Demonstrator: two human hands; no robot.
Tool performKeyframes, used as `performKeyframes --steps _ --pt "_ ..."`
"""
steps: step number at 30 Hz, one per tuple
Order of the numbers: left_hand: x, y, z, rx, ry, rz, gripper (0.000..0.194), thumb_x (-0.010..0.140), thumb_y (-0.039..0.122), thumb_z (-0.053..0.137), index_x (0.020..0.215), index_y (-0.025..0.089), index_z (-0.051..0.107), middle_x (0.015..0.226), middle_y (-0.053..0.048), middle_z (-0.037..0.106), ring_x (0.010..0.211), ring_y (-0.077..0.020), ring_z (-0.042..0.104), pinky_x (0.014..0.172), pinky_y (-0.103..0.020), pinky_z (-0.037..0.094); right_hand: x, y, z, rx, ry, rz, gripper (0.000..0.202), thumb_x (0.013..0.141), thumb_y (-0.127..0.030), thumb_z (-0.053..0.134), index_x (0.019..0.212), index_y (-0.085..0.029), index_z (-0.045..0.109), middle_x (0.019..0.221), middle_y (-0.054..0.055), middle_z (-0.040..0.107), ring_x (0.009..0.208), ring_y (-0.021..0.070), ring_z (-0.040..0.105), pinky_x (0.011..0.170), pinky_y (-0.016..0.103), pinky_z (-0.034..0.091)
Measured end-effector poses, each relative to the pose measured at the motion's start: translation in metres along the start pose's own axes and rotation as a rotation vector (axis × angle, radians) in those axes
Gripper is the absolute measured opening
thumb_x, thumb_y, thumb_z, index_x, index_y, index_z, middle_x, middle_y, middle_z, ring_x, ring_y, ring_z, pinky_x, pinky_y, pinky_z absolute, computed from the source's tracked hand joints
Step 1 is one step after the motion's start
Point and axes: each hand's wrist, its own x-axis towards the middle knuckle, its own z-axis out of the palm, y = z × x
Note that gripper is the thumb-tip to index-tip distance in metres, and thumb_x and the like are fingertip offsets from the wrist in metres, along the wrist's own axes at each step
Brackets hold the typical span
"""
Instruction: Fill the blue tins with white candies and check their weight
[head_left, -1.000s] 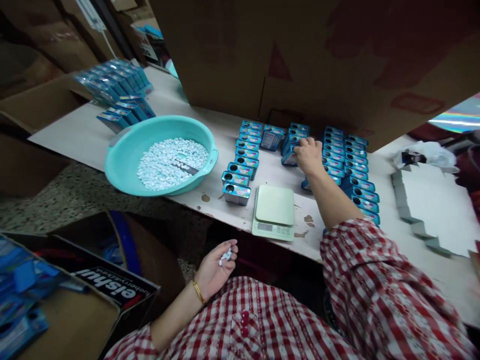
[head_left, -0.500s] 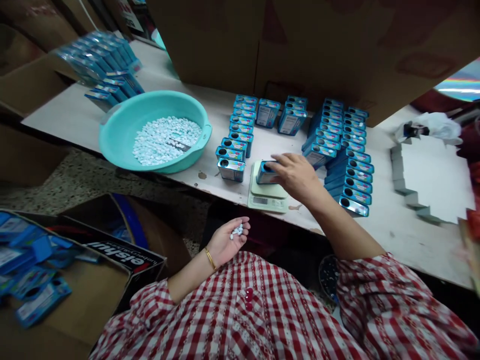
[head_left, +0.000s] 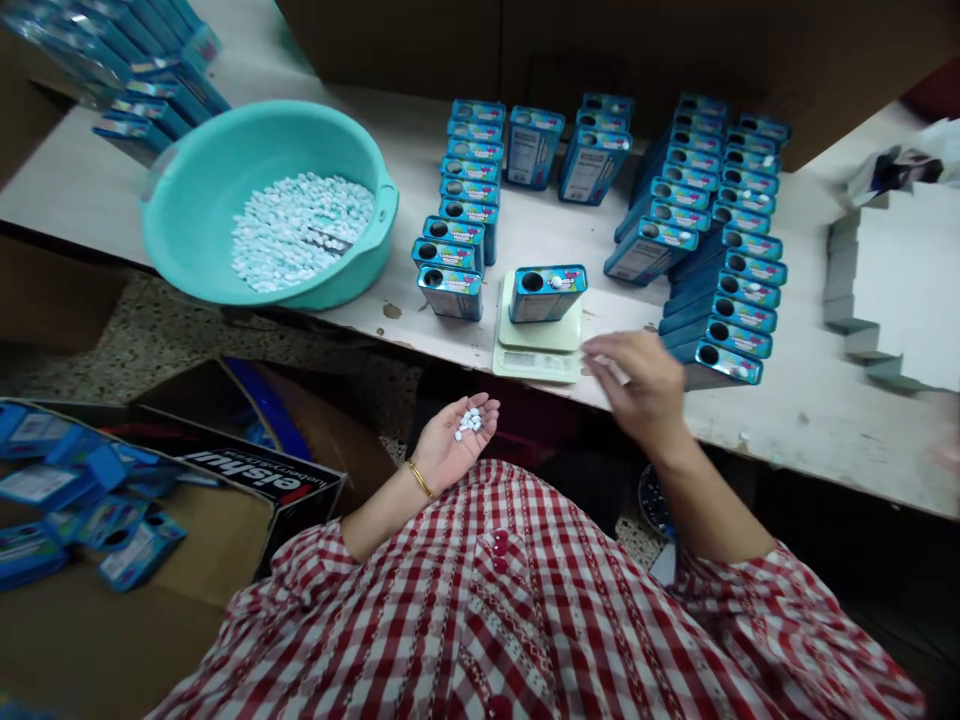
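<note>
In the cupped palm of my left hand (head_left: 456, 440) rest several small white candies (head_left: 469, 422), held over my lap. My right hand (head_left: 637, 385) hovers by the right front corner of the scale, its fingers slightly apart and somewhat blurred, with nothing visible in them. On the pale digital kitchen scale (head_left: 537, 366) stands a blue tin (head_left: 547, 300) with a round dark opening at the left of its top. A white candy sits on that top, beside the opening. A turquoise basin (head_left: 180, 250) to the left holds many white candies and a dark utensil.
A row of blue tins (head_left: 450, 300) stands left of the scale, and more rows of tins (head_left: 724, 365) stand to its right. White stacked cartons (head_left: 900, 290) lie at the far right. An open cardboard box (head_left: 217, 560) with blue packs is at lower left.
My right hand has drawn back from the tin on the scale toward me and to the right, leaving the tin standing. The left hand still cups the candies. The view has shifted.
</note>
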Motion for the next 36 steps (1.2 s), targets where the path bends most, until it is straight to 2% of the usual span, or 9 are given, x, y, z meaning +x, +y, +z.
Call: performKeyframes --steps 2,4,6,10,14,23,29,33,36 --pt "0.001 -0.005 0.0 0.006 -0.052 -0.048 0.028 0.092 0.02 0.039 0.086 0.008 0.064 0.08 -0.009 0.069 0.072 -0.0138 0.066 0.069 -0.027 0.055 -0.014 -0.026 0.019 0.085 -0.164 -0.128 0.019 0.089 -0.024 0.05 0.1 -0.018 0.063 0.095 0.009 0.068 0.089 0.0183 0.06 0.077 0.034 0.049" --pt "0.003 -0.01 0.001 0.009 -0.089 -0.097 0.031 0.093 0.022 0.037 0.09 0.008 0.064 0.08 -0.008 0.069 0.07 -0.0127 0.065 0.07 -0.026 0.054 -0.027 -0.049 0.039 0.024 -0.334 -0.244 0.027 0.09 -0.022 0.046 0.111 -0.014 0.06 0.103 0.011 0.066 0.092 0.0206 0.057 0.074 0.036 0.049" --pt "0.004 -0.015 0.002 0.01 -0.096 -0.14 0.033 0.094 0.024 0.035 0.096 0.007 0.064 0.085 -0.009 0.069 0.073 -0.0119 0.065 0.071 -0.024 0.052 -0.038 -0.062 0.055 -0.077 -0.412 -0.294 0.031 0.09 -0.018 0.04 0.116 -0.012 0.057 0.105 0.012 0.064 0.09 0.0212 0.055 0.072 0.037 0.05" --pt "0.004 -0.021 0.002 0.021 -0.093 -0.174 0.037 0.096 0.028 0.033 0.105 0.007 0.062 0.096 -0.011 0.068 0.086 -0.0135 0.066 0.078 -0.023 0.05 -0.045 -0.062 0.065 -0.129 -0.504 -0.331 0.031 0.09 -0.012 0.037 0.111 -0.009 0.059 0.097 0.01 0.063 0.084 0.0196 0.054 0.074 0.034 0.051" --pt "0.004 -0.023 0.002 0.022 -0.104 -0.184 0.037 0.096 0.025 0.031 0.099 0.007 0.063 0.089 -0.01 0.069 0.082 -0.0131 0.066 0.082 -0.026 0.05 -0.041 -0.051 0.058 -0.039 -0.589 -0.357 0.026 0.09 -0.014 0.041 0.105 -0.007 0.061 0.093 0.011 0.062 0.086 0.0193 0.054 0.074 0.033 0.053" --pt "0.005 -0.018 0.012 -0.015 -0.143 -0.154 0.036 0.094 0.018 0.032 0.086 0.005 0.065 0.073 -0.007 0.068 0.067 -0.0109 0.064 0.08 -0.028 0.052 -0.027 -0.037 0.046 0.136 -0.476 -0.299 0.025 0.093 -0.021 0.041 0.096 -0.013 0.064 0.094 0.009 0.064 0.084 0.0158 0.055 0.068 0.027 0.053" --pt "0.004 -0.007 0.021 0.015 -0.233 -0.129 0.034 0.093 0.023 0.036 0.094 0.004 0.064 0.099 -0.015 0.069 0.097 -0.0217 0.066 0.088 -0.033 0.05 0.043 -0.012 0.014 -0.024 -0.133 -0.282 0.018 0.09 -0.023 0.048 0.095 -0.018 0.065 0.093 0.008 0.064 0.084 0.0161 0.057 0.073 0.029 0.051" --pt "0.001 -0.004 0.022 0.016 -0.217 -0.111 0.032 0.093 0.022 0.037 0.095 0.005 0.064 0.101 -0.015 0.069 0.097 -0.0218 0.066 0.088 -0.033 0.05 0.089 0.003 0.013 -0.148 -0.098 -0.259 0.019 0.09 -0.026 0.048 0.089 -0.02 0.066 0.089 0.006 0.064 0.082 0.0166 0.057 0.072 0.031 0.048" --pt "0.001 -0.003 0.019 0.013 -0.203 -0.107 0.031 0.093 0.022 0.037 0.096 0.005 0.063 0.101 -0.015 0.069 0.097 -0.0218 0.066 0.087 -0.032 0.051 0.101 0.009 0.019 -0.166 -0.103 -0.257 0.02 0.091 -0.026 0.047 0.091 -0.021 0.066 0.09 0.006 0.065 0.082 0.0167 0.058 0.07 0.03 0.048"
